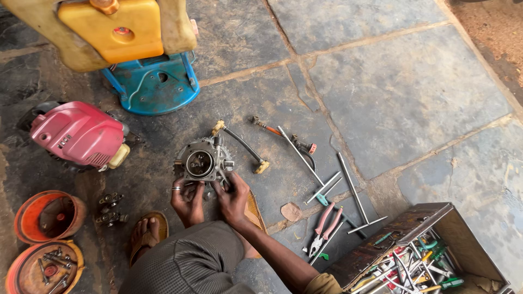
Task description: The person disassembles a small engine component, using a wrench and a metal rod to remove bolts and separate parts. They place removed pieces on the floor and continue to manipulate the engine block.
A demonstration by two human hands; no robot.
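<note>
Carburetor [202, 161], a grey metal block with a round open throat, sits on the stone floor [403, 92] and both hands have hold of its near edge. Far out to the left of the grip lie two orange round trays [32, 239], the nearer one holding small loose bolts and tools, and beyond them a pink engine cover [79, 133]. Two small dark metal parts [110, 209] rest between the trays and the hands. Just left of the grip and below it, a sandalled foot [146, 234] is planted on the floor. The left hand [188, 202], with a ring on one finger, curls its fingers up against the block's lower left side. The right hand [233, 198] closes on the lower right side, thumb and fingers pinched at the body; it may be pressing a small part there, but that spot is too small to tell. Above the grip stand a blue base [155, 84] and a yellow tank [111, 27]. Right of the grip, a black hose with yellow ends [242, 144] touches the block. Further right lie long steel rods [348, 188], pink-handled pliers [326, 226], and a wooden toolbox [419, 253] full of screwdrivers.
</note>
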